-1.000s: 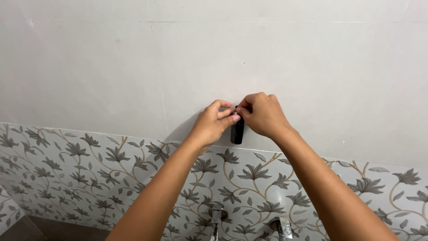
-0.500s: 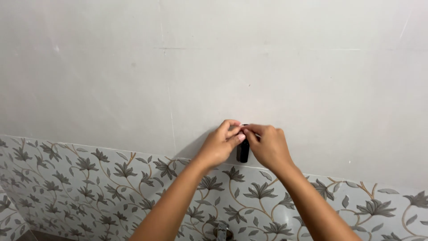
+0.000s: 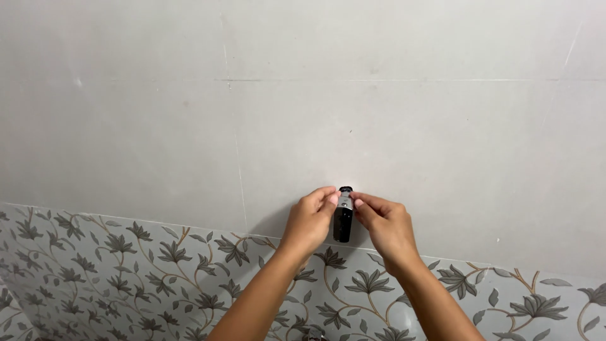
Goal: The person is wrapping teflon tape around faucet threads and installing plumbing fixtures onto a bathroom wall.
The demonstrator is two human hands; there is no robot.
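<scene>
A small black and silver device (image 3: 343, 218) stands upright against the grey tiled wall (image 3: 252, 126), just above the flower-patterned tile band. My left hand (image 3: 310, 219) pinches its upper left side with the fingertips. My right hand (image 3: 387, 225) holds its upper right side the same way. Both forearms reach up from the bottom of the view. The back of the device is hidden against the wall.
A band of grey floral tiles (image 3: 126, 265) runs across the lower wall. A bit of a metal tap fitting (image 3: 314, 333) peeks in at the bottom edge between my arms.
The view has tilted upward, so my hands and the device sit lower in the frame. My fingers have parted a little and the top of the device now shows between them.
</scene>
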